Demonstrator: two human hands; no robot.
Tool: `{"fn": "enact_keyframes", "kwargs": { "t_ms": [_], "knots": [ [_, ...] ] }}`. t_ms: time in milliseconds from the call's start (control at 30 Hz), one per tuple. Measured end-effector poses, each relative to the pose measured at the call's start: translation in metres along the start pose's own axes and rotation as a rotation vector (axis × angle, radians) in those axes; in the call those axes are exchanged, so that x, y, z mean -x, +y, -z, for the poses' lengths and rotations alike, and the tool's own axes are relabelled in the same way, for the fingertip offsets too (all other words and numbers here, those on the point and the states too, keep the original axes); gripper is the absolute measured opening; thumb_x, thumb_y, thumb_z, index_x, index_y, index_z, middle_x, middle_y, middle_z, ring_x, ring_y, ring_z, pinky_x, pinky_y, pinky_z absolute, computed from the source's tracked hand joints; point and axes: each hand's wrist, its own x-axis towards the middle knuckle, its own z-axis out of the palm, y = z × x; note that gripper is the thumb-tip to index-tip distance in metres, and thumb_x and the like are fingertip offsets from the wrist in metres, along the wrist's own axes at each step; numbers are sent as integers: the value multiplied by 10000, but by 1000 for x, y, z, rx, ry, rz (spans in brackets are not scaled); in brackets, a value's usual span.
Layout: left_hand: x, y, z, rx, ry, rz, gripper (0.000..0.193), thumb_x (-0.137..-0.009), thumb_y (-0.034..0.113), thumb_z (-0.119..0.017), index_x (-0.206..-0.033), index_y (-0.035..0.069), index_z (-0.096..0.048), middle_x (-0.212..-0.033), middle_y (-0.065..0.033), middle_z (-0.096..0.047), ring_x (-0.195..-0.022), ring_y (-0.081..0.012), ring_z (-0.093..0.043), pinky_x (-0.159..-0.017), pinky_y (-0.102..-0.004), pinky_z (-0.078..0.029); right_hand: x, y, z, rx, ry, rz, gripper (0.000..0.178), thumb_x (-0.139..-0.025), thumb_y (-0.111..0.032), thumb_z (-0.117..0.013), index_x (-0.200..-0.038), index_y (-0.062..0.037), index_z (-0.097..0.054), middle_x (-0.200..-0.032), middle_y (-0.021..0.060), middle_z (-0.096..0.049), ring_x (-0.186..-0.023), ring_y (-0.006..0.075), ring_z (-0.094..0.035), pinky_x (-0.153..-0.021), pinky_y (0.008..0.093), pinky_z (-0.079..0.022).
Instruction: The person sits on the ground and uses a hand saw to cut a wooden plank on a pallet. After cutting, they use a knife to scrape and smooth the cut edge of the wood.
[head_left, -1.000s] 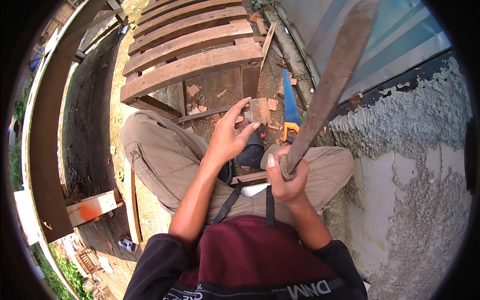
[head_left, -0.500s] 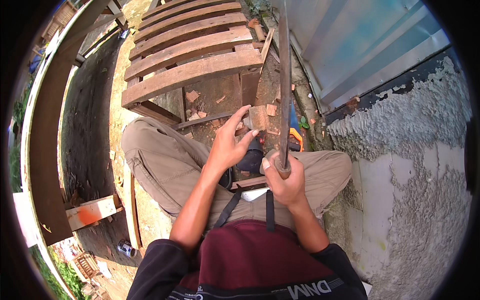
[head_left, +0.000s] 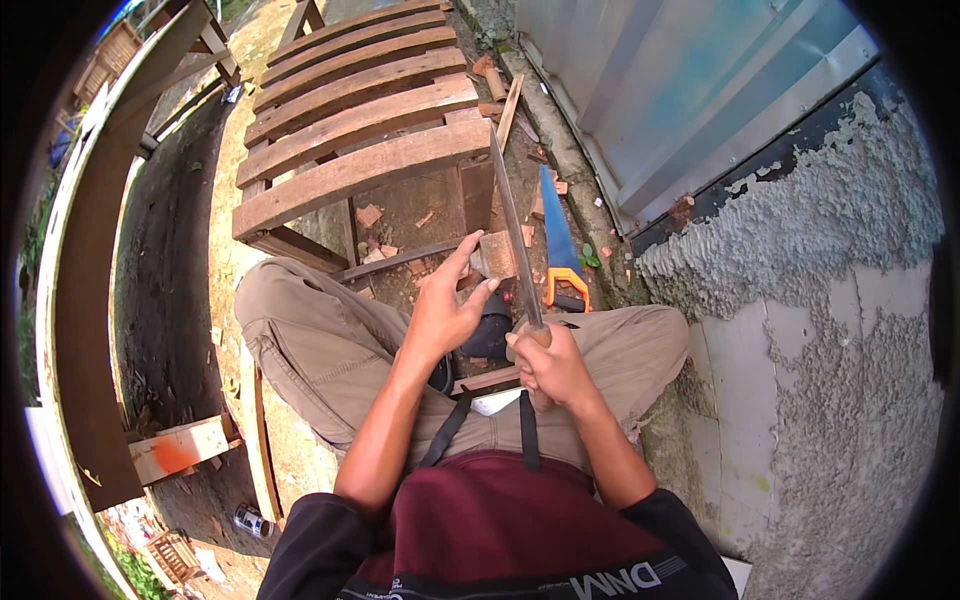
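My right hand [head_left: 552,365] grips the wooden handle of a machete [head_left: 514,215]. Its long dark blade points away from me and leans left, its length passing along the right side of a small wooden block [head_left: 497,257]. My left hand [head_left: 446,306] has its thumb and forefinger around the block's near-left edges. Part of the block is behind the fingers and blade, and whether the blade touches it I cannot tell. Beneath the hands, a dark shoe [head_left: 487,335] shows between my crossed legs.
A slatted wooden pallet-like frame [head_left: 370,160] stands ahead. To the right lies a handsaw [head_left: 560,235] with an orange handle. Wood chips [head_left: 369,215] litter the ground. A metal sheet [head_left: 690,90] and rough wall [head_left: 800,300] border the right; a can [head_left: 252,520] lies at left.
The machete has swung from nearly upright to a leftward slant, beside the block. My left hand keeps its hold at the block. The view has shifted slightly, baring more of the handsaw.
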Motion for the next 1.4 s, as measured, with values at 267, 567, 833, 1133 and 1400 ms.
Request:
{"fn": "enact_keyframes", "kwargs": {
  "t_ms": [267, 567, 833, 1133, 1400],
  "knots": [
    [8, 6, 9, 40, 16, 89, 646, -900, 76, -723, -1502, 72, -488, -1225, -248, -698, -1132, -284, -699, -976, -387, -529, 50, -45, -45, 184, 124, 685, 126, -863, -30, -659, -774, -44, -570, -598, -16, -530, -527, 60, -485, -503, 275, -372],
    [9, 10, 6, -30, -84, 40, 679, -882, 84, -739, -1509, 63, -477, -1384, -261, -611, -1264, -310, -632, -1039, -399, -508, -14, 49, 10, 210, 90, 92, 178, -904, -151, -659, -806, -9, -615, -616, -3, -588, -529, 60, -505, -496, 296, -396],
    [4, 3, 8, 28, -38, 101, 667, -884, 96, -741, -1503, 72, -493, -1315, -255, -660, -1238, -291, -653, -1002, -382, -514, 47, -53, -37, 75, 102, 441, 165, -940, -78, -647, -816, -41, -544, -607, -13, -522, -503, 52, -447, -465, 254, -352],
    [9, 9, 4, -57, -105, -14, 700, -879, 38, -744, -1524, 91, -478, -1395, -229, -623, -1239, -230, -629, -1046, -375, -501, -11, 50, 15, 408, 185, 159, 198, -839, -143, -655, -705, -7, -601, -610, 22, -596, -566, 113, -540, -548, 350, -433],
    [6, 5, 4, 90, -55, 95, 713, -891, 30, -722, -1546, 97, -448, -1388, -232, -626, -1255, -212, -604, -1047, -372, -504, 34, -44, -26, -60, 15, 117, 204, -979, -109, -631, -832, -55, -501, -602, -26, -486, -469, 40, -429, -420, 223, -335]
  ]
}}
